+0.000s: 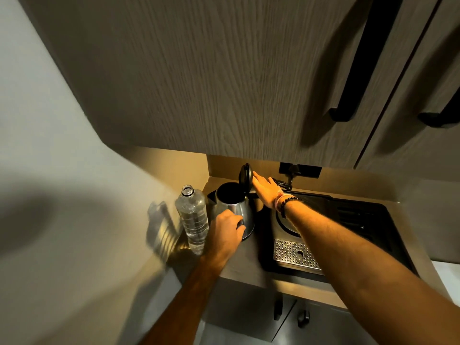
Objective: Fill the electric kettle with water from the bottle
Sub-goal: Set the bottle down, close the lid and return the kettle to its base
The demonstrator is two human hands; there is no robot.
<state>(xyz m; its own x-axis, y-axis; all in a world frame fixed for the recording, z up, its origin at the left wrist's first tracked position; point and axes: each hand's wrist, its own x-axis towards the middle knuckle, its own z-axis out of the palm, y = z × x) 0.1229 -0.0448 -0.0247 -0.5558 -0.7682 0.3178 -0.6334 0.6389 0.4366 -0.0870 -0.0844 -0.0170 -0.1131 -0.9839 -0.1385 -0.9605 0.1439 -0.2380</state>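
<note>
A steel electric kettle (242, 210) stands on the counter under the wall cabinet, its black lid (245, 176) tipped up and its inside dark. My left hand (227, 229) is wrapped around the kettle's lower body. My right hand (265, 189) lies flat with fingers stretched, fingertips touching the raised lid from the right. A clear plastic water bottle (192, 217) stands uncapped just left of the kettle, partly filled, touched by neither hand.
A black tray (368, 225) with a round kettle base (286, 221) and a perforated metal drip plate (295, 253) sits right of the kettle. A wall socket with a plugged cord (293, 170) is behind. The cabinet (224, 83) hangs low overhead; a wall (74, 195) is at the left.
</note>
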